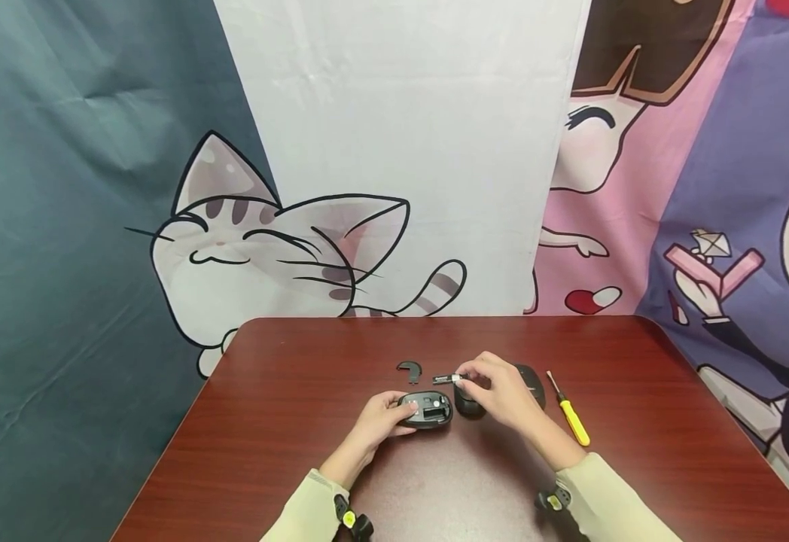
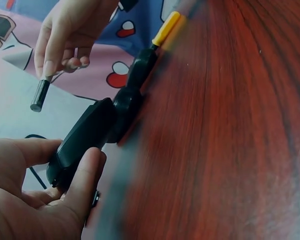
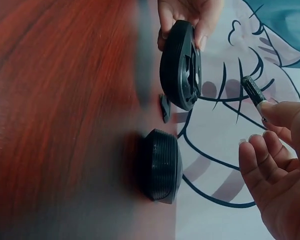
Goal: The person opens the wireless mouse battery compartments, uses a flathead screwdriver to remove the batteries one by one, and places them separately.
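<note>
The right hand [image 1: 496, 387] pinches a small battery [image 1: 444, 379] by one end between thumb and fingertip, its other fingers loosely bent. The left hand [image 1: 382, 415] grips a black mouse [image 1: 428, 411] at its left end, thumb on the upturned underside, where a slot [image 1: 436, 414] lies uncovered. The battery is held clear of the mouse, just to its far right. On the bench [image 1: 266, 444] beyond lies a curved black cover [image 1: 413, 369]; dark objects [image 1: 531, 384], too hidden to name surely, sit partly behind the right hand. Farther right lies a yellow-handled screwdriver [image 1: 567, 410]. Fitting the battery seems the step in hand; the next move calls for lining it up with the slot, mouse steady.
</note>
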Demonstrator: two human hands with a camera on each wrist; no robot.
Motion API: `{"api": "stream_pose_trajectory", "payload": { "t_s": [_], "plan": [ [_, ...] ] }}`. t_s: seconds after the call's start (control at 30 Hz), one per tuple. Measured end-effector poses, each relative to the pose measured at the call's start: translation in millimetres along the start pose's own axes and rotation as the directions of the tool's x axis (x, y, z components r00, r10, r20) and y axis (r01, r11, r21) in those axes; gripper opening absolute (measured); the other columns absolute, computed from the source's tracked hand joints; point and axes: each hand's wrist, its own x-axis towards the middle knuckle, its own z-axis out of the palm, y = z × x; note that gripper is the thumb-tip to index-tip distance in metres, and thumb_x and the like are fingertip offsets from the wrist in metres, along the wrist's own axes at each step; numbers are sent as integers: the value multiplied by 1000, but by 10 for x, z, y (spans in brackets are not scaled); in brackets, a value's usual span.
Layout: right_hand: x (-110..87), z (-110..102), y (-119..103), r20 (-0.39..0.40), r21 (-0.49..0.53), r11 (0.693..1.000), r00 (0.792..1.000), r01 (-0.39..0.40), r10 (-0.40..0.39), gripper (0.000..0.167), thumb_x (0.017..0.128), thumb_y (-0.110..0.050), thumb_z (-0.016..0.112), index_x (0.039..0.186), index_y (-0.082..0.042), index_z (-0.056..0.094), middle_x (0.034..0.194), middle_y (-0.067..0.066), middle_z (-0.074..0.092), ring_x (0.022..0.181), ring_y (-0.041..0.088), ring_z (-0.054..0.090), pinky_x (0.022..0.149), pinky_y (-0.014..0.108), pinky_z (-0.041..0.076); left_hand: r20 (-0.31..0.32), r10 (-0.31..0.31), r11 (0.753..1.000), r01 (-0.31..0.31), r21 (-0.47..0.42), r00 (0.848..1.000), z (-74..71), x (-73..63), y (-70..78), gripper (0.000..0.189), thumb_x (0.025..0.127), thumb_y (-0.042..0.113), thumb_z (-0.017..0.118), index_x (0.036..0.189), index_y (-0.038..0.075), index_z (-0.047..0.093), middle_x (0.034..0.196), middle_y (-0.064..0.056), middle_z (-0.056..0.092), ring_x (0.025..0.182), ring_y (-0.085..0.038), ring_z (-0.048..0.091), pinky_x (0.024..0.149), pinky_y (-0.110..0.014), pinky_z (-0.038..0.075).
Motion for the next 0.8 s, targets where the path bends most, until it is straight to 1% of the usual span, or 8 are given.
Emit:
{"api": "stream_pose_trajectory", "payload": {
  "t_s": [0.13, 0.27, 0.43, 0.57, 0.7, 0.8],
  "plan": [
    [83, 57, 68, -7, -1, 1000, 1000, 3, -3, 14, 85, -16, 83, 94, -22, 75, 83, -12, 59, 74, 7, 56, 63, 23, 49, -7, -7, 1000, 7, 29, 1000, 3, 44, -1, 43, 94, 7, 68, 127, -17, 55, 107, -20, 72, 86, -18, 72, 73, -32, 63],
    [169, 118, 138, 5, 20, 1000, 1000, -14, 14, 12, 85, -16, 82, 94, -21, 76, 84, -9, 61, 76, 8, 57, 65, 27, 51, -17, -11, 998, 12, 59, 1000, 4, 75, -7, 42, 95, 8, 68, 127, -16, 55, 106, -19, 72, 85, -17, 72, 72, -31, 63],
    [248, 184, 223, 33, 21, 999, 999, -41, 40, 11, 86, -15, 82, 94, -20, 76, 86, -10, 60, 77, 8, 58, 69, 29, 54, -18, -9, 997, 10, 71, 1000, 3, 117, -21, 43, 94, 9, 69, 126, -16, 56, 107, -20, 72, 85, -17, 72, 72, -32, 64],
    [297, 227, 284, 45, 16, 998, 997, -61, 60, 9, 86, -16, 81, 93, -19, 76, 86, -9, 61, 78, 8, 59, 70, 28, 54, -21, -16, 997, 18, 79, 1000, 5, 151, -30, 43, 94, 10, 70, 126, -15, 56, 106, -18, 72, 85, -17, 72, 72, -32, 64],
    [349, 264, 356, 48, -2, 999, 998, -49, 49, 9, 86, -15, 81, 92, -17, 76, 85, -7, 60, 77, 9, 57, 68, 27, 52, -26, -24, 995, 26, 92, 999, 13, 176, -30, 42, 93, 10, 70, 126, -14, 57, 104, -17, 72, 85, -18, 73, 72, -32, 64],
    [385, 285, 422, 53, -19, 998, 997, -55, 56, 9, 85, -15, 81, 91, -17, 76, 83, -7, 59, 76, 9, 54, 66, 26, 49, -25, -32, 994, 35, 105, 999, 22, 203, -28, 43, 93, 11, 71, 126, -14, 57, 104, -16, 73, 86, -18, 73, 72, -31, 63]
  ]
}}
